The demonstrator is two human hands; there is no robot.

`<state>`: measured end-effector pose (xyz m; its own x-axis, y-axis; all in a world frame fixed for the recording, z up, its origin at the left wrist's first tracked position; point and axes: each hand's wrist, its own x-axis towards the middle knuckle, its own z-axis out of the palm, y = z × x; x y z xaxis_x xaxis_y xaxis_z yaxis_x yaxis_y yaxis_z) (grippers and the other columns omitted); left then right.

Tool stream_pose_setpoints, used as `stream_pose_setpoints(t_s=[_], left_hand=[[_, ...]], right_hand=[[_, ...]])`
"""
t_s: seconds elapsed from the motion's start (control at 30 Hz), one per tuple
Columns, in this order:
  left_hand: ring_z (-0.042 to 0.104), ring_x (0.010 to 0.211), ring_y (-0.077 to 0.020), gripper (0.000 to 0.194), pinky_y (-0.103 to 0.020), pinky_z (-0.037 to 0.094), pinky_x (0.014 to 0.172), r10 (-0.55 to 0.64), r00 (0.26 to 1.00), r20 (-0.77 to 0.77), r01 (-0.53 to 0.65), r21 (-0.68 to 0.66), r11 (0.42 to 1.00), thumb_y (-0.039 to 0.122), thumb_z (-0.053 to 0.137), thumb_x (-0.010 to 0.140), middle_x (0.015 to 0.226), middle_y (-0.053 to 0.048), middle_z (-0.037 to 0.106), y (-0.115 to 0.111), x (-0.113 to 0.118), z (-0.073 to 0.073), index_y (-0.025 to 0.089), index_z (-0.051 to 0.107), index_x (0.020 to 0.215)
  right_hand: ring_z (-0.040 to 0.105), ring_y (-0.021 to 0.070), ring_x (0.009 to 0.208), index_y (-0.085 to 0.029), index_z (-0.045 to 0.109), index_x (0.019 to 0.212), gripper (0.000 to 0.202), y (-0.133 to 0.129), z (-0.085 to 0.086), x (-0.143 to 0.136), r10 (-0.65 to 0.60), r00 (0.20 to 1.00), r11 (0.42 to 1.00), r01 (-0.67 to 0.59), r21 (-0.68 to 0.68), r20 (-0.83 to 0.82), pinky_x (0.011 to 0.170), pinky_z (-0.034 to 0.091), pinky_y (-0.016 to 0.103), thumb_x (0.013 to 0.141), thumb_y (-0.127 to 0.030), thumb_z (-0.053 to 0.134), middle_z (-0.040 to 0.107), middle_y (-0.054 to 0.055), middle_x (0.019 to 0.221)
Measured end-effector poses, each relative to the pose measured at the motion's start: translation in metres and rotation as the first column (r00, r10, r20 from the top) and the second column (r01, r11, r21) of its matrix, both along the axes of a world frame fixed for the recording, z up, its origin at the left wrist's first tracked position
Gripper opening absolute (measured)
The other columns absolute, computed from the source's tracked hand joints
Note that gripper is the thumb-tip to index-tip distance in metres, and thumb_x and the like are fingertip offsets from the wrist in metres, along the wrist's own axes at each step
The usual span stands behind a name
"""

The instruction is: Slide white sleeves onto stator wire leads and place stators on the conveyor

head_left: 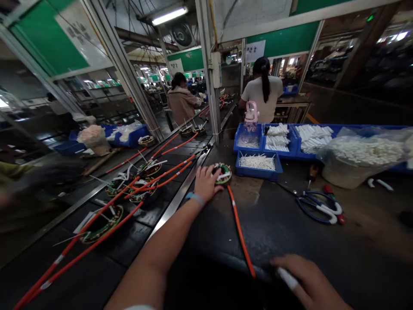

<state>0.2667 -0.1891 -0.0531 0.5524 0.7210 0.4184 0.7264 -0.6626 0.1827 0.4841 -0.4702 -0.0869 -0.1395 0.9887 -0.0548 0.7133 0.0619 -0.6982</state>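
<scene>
My left hand, a blue band at its wrist, grips the left side of a ring-shaped wound stator on the dark bench. Thumb and fingers close on its rim. An orange sleeved cable runs from this stator toward the bench's front edge. Lower right, my right hand hovers near that edge, slightly blurred. Its fingers are apart, with a white covering on one of them, and I see nothing held in it.
On the left, a conveyor carries several stators with orange cables. Right of my left hand stand a small blue tray of white sticks, blue bins, scissors and a bag of white pieces. Two people work ahead.
</scene>
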Motion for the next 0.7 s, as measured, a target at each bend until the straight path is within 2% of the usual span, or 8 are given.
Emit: stream_pose_setpoints(t_s=[0.07,0.1,0.2,0.3,0.37,0.47,0.57,0.7], left_hand=[[0.026,0.132,-0.0336,0.076,-0.050,0.018,0.109,0.207,0.969,0.131,-0.188,-0.146,0.971,0.029,0.074,0.069,0.141,-0.013,0.033,0.030,0.015,-0.007,0.024,0.035,0.134],[0.029,0.131,-0.0345,0.078,-0.048,0.023,0.107,0.240,0.960,0.146,-0.213,-0.177,0.961,0.029,0.071,0.071,0.143,-0.018,0.029,0.041,0.023,-0.011,0.019,0.030,0.138],[0.043,0.123,-0.0313,0.075,-0.039,0.039,0.098,0.226,0.962,0.154,-0.189,-0.222,0.956,0.030,0.066,0.075,0.143,-0.023,0.028,0.058,0.038,-0.027,0.011,0.029,0.137],[0.050,0.118,-0.0239,0.054,-0.033,0.041,0.097,0.177,0.972,0.155,-0.144,-0.205,0.968,0.031,0.058,0.081,0.136,-0.015,0.043,0.062,0.028,-0.032,0.015,0.041,0.130],[0.049,0.118,-0.0208,0.043,-0.032,0.038,0.100,0.202,0.967,0.157,-0.174,-0.177,0.969,0.031,0.050,0.086,0.129,-0.011,0.051,0.066,0.005,-0.022,0.018,0.045,0.126],[0.041,0.125,-0.0238,0.044,-0.037,0.030,0.106,0.357,0.923,0.144,-0.340,-0.126,0.932,0.028,0.046,0.087,0.134,-0.013,0.045,0.084,-0.048,0.010,0.016,0.041,0.128],[0.025,0.133,-0.0332,0.057,-0.050,0.020,0.107,0.564,0.821,0.093,-0.554,-0.111,0.825,0.023,0.050,0.081,0.143,-0.021,0.030,0.113,-0.111,0.046,0.009,0.033,0.134],[0.047,0.114,-0.0433,0.046,-0.055,0.036,0.090,0.735,0.677,-0.052,-0.726,-0.216,0.653,0.031,0.065,0.067,0.113,-0.029,0.055,0.139,-0.179,0.066,0.003,0.058,0.104]], right_hand=[[0.060,0.0234,0.102,-0.023,0.067,0.106,0.038,0.020,-0.013,-0.005,-0.051,0.998,0.998,0.049,0.039,0.031,0.092,0.045,0.037,0.080,-0.025,0.039,0.066,0.007,0.109],[0.060,0.0224,0.102,-0.022,0.067,0.105,0.038,0.028,-0.020,-0.007,-0.065,0.997,0.997,0.063,0.046,0.036,0.092,0.045,0.037,0.079,-0.023,0.039,0.066,0.007,0.109],[0.061,0.0222,0.102,-0.022,0.067,0.105,0.037,0.038,-0.034,-0.007,-0.102,0.995,0.992,0.101,0.080,0.011,0.091,0.046,0.035,0.080,-0.025,0.041,0.066,0.007,0.109],[0.062,0.0236,0.100,-0.022,0.069,0.102,0.036,0.036,-0.039,-0.001,-0.117,0.993,0.988,0.119,0.103,-0.023,0.088,0.049,0.034,0.081,-0.031,0.041,0.067,0.008,0.106],[0.063,0.0235,0.099,-0.022,0.069,0.102,0.036,0.034,-0.039,0.002,-0.099,0.995,0.990,0.100,0.095,-0.012,0.087,0.050,0.033,0.080,-0.030,0.042,0.067,0.008,0.106],[0.062,0.0231,0.100,-0.023,0.069,0.104,0.037,0.035,-0.040,0.004,-0.073,0.997,0.994,0.070,0.085,0.032,0.088,0.049,0.033,0.078,-0.027,0.043,0.067,0.006,0.107],[0.063,0.0235,0.100,-0.023,0.069,0.105,0.038,0.036,-0.043,0.004,-0.065,0.996,0.995,0.059,0.085,0.064,0.087,0.050,0.032,0.077,-0.027,0.043,0.067,0.006,0.107],[0.062,0.0229,0.100,-0.026,0.068,0.107,0.039,0.035,-0.048,0.006,-0.044,0.998,0.995,0.040,0.089,0.051,0.087,0.050,0.030,0.076,-0.025,0.044,0.066,0.004,0.109]])
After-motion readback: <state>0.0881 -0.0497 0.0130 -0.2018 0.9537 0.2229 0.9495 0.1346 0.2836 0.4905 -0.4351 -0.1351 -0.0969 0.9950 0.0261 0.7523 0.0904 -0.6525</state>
